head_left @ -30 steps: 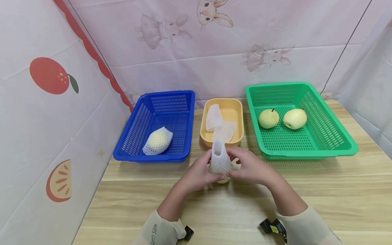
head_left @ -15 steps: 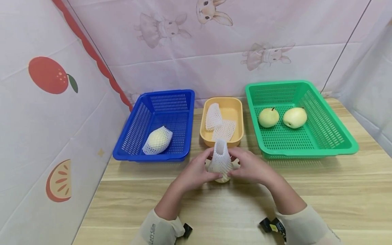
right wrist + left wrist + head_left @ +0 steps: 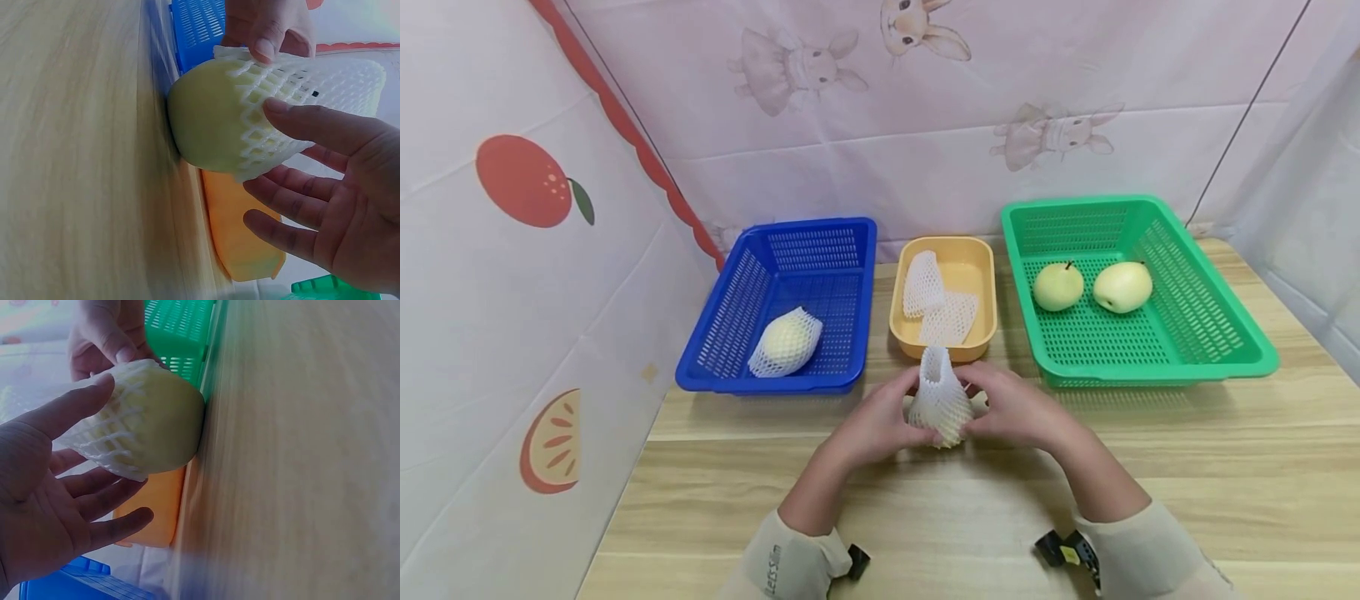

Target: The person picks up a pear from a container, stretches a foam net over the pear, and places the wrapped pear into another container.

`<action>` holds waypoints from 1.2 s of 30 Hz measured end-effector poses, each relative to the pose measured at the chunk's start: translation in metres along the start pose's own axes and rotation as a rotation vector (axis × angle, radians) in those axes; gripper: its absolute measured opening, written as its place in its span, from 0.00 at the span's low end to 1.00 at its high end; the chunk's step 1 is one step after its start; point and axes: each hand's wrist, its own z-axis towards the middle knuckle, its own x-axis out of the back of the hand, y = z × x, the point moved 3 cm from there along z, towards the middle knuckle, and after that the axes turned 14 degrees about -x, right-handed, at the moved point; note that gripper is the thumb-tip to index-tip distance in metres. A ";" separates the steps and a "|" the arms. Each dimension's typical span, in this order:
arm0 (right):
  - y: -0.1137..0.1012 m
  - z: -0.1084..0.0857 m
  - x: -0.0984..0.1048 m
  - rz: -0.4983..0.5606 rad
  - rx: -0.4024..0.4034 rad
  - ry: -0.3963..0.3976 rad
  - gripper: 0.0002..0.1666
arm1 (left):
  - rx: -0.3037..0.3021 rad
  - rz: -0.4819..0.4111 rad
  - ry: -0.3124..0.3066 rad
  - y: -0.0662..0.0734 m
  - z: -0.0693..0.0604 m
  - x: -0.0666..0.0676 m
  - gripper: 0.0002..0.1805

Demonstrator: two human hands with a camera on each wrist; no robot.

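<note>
White foam net [image 3: 942, 400] covered the upper part of the held pear [image 3: 203, 119], located directly in front of the yellow tray [image 3: 972, 271]; the pear's bare lower end appeared to rest on the wooden table [image 3: 955, 525]. The left hand [image 3: 883, 421] and right hand [image 3: 1011, 408] engaged the net from opposite sides, each pinching it between thumb and fingertips, with the lowest finger extended clear. Fitting was judged partly complete: the net's narrow mouth stood open above the pear, and both wrist views showed the blunt end uncovered. Left of the yellow tray, the blue basket [image 3: 775, 386] contained one netted pear [image 3: 786, 343], judged a finished unit. Within the yellow tray lay two loose nets, one upper [image 3: 923, 285] and one lower [image 3: 950, 318]. Right of the yellow tray, the green basket [image 3: 1120, 372] contained two bare pears, one left [image 3: 1058, 287] and one right [image 3: 1122, 287]. Loose nets and bare pears matched in number; accordingly, two units were judged outstanding besides the held one.
</note>
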 end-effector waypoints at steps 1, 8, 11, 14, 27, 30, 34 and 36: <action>0.000 0.000 0.000 0.002 -0.005 -0.004 0.38 | -0.006 -0.001 -0.005 0.000 0.000 0.000 0.44; 0.003 0.002 -0.003 0.013 -0.019 -0.049 0.40 | -0.004 -0.008 -0.053 -0.003 -0.001 -0.003 0.44; 0.004 0.004 -0.005 0.011 -0.012 -0.061 0.39 | 0.004 -0.005 -0.069 -0.004 -0.001 -0.005 0.44; 0.005 0.005 -0.007 0.011 -0.001 -0.067 0.40 | 0.014 0.003 -0.079 -0.004 -0.001 -0.006 0.46; 0.005 0.007 -0.013 0.013 -0.053 -0.080 0.45 | 0.039 0.004 -0.098 -0.007 0.000 -0.011 0.49; 0.006 0.006 -0.013 -0.003 -0.067 -0.070 0.44 | 0.042 0.002 -0.089 -0.007 0.000 -0.011 0.49; 0.007 0.006 -0.013 0.004 -0.075 -0.064 0.44 | 0.054 -0.007 -0.084 -0.009 -0.001 -0.012 0.48; 0.007 0.006 -0.014 0.011 -0.083 -0.070 0.44 | 0.055 -0.012 -0.084 -0.010 -0.001 -0.012 0.48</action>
